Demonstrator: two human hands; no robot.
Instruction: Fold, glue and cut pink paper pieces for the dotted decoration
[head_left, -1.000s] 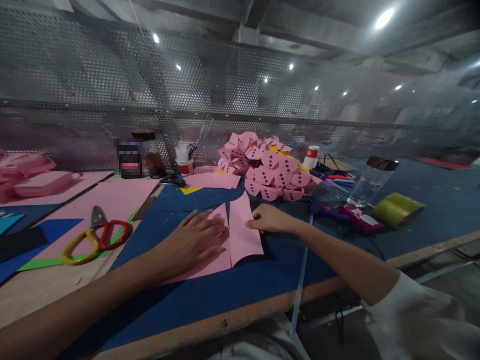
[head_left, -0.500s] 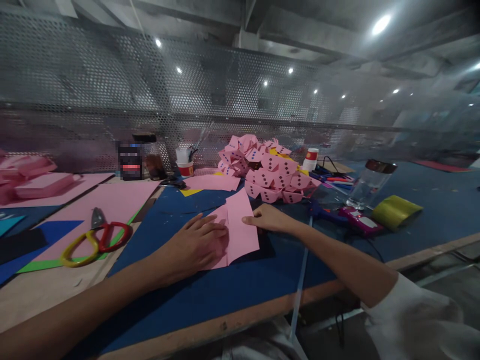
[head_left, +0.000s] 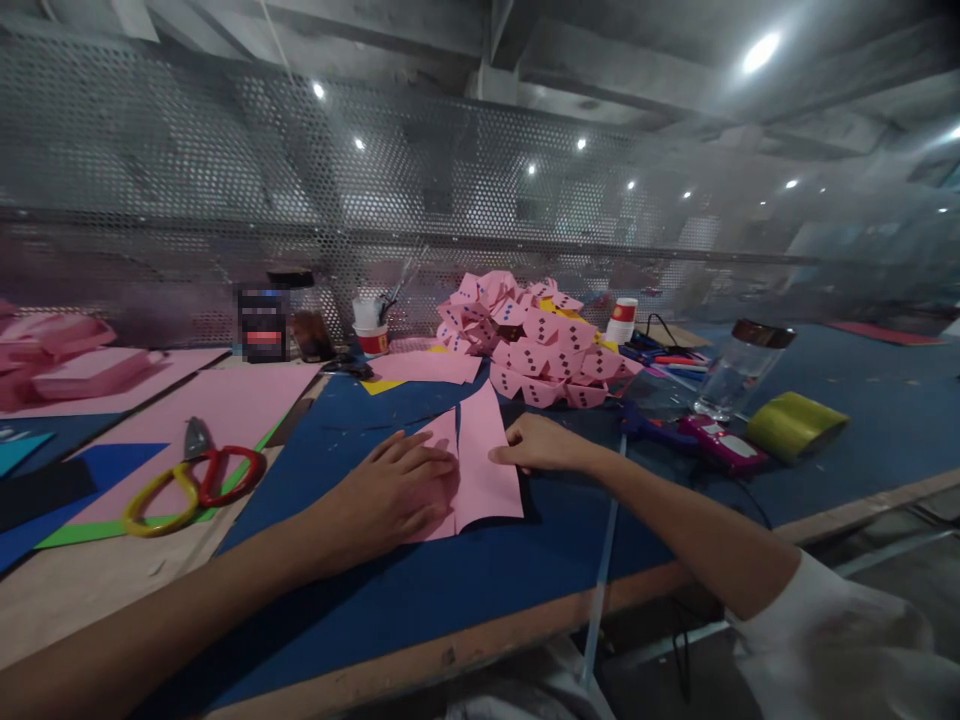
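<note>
My left hand point(head_left: 409, 485) lies flat with fingers stretched out, pressing the left part of a pink paper sheet point(head_left: 435, 520) on the blue table. My right hand point(head_left: 541, 443) pinches the right edge of the pink paper's right part point(head_left: 484, 470) between thumb and fingers. That part is slightly curved, and its lower edge lifts off the surface. A narrow dark gap runs down between the two parts near my left fingertips. Whether they are still joined lower down I cannot tell.
Behind stands a heap of folded pink paper shapes with dots point(head_left: 555, 345). Red-and-yellow-handled scissors point(head_left: 196, 480) lie left on pink sheets. At right are a clear jar point(head_left: 739, 375), a magenta tool point(head_left: 724, 443) and a yellow roll point(head_left: 796, 425). A paper cup point(head_left: 371, 338) stands behind.
The right part of the pink paper has come down lower and shifted slightly right with my right hand. A gap now shows between the parts. My left hand has stayed in place.
</note>
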